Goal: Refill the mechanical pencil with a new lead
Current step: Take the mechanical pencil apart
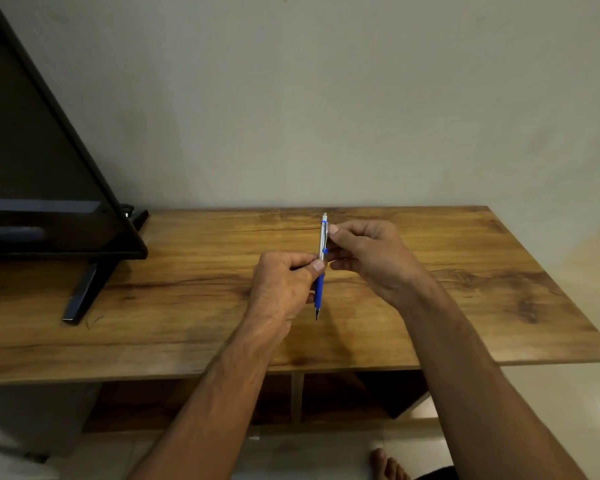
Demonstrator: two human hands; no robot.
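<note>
One bare foot (388, 464) shows on the floor below the counter's (465, 323) near edge; two hands work above the counter's middle; the left hand (281, 285) has its grip closed on the one pencil (321, 268), held upright, tip down; the right hand (368, 254) pinches its silver upper part; one dark screen (49, 188) stands at the far left corner.

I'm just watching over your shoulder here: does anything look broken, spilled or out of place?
Nothing stands out. The mechanical pencil looks whole, held upright over the wooden table with its tip down, by the left hand low on the barrel and the right hand near the top. No lead case is in view.
</note>
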